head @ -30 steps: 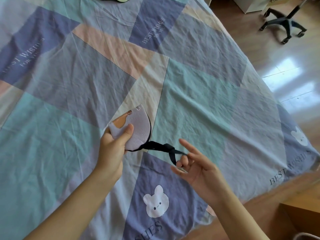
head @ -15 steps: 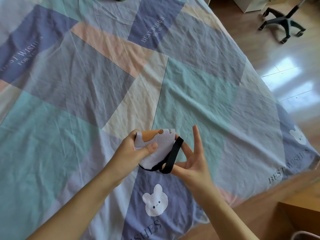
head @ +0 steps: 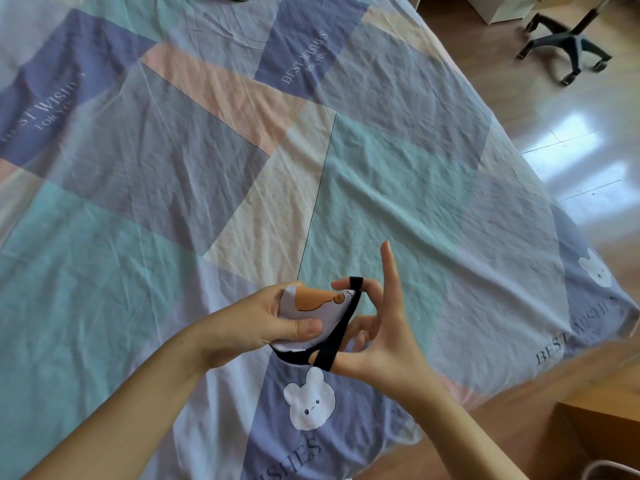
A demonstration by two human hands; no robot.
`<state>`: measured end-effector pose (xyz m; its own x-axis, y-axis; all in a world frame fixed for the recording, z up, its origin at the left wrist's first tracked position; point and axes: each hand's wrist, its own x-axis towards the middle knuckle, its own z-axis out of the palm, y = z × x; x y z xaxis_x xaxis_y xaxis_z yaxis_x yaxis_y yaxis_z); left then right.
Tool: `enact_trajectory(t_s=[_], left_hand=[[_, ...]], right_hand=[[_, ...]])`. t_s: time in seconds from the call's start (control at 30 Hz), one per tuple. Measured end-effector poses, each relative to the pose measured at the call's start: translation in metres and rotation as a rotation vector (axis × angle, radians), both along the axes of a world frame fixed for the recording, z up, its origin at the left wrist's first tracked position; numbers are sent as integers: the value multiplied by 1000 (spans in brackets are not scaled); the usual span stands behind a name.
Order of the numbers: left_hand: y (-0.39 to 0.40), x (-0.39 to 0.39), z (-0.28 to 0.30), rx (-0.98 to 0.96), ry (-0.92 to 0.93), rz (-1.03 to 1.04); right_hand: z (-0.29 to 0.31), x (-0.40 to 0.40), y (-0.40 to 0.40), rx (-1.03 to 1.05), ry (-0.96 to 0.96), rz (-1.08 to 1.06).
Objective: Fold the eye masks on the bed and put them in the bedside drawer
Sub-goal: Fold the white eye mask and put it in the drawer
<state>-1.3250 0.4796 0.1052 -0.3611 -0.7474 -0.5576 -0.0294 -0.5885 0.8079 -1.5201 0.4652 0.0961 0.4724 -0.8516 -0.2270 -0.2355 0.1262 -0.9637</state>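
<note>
Both forearms reach in from the lower edge of the view and meet above the near part of the bed [head: 398,188]. The left hand [head: 256,323] is turned palm toward the right one, its fingers and thumb curled round the folded eye mask [head: 311,306], thumb pressed across the pale face of the mask and the fingers behind it. The right hand [head: 377,334] is just beside the mask on its right, one finger pointing straight up, the others bent. The black strap [head: 337,336] runs from the mask's lower edge, loops over the right thumb and passes up to a bent fingertip, so this hand hooks the strap. The mask is held in the air above the bedspread, over the white rabbit print [head: 309,400]. Beyond the mask the bedspread lies wide and flat. To the right of the mask the bed's edge drops to wooden floor [head: 568,109], where a chair base [head: 568,50] stands well apart.
</note>
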Motion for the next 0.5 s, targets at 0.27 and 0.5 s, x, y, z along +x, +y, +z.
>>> enact_trajectory(t_s=[0.27, 0.5], left_hand=[[-4, -4, 1, 16, -127, 30], [-6, -24, 10, 35, -266, 275]], right_hand=[[8, 4, -2, -127, 141, 104], [22, 9, -3, -239, 405, 196]])
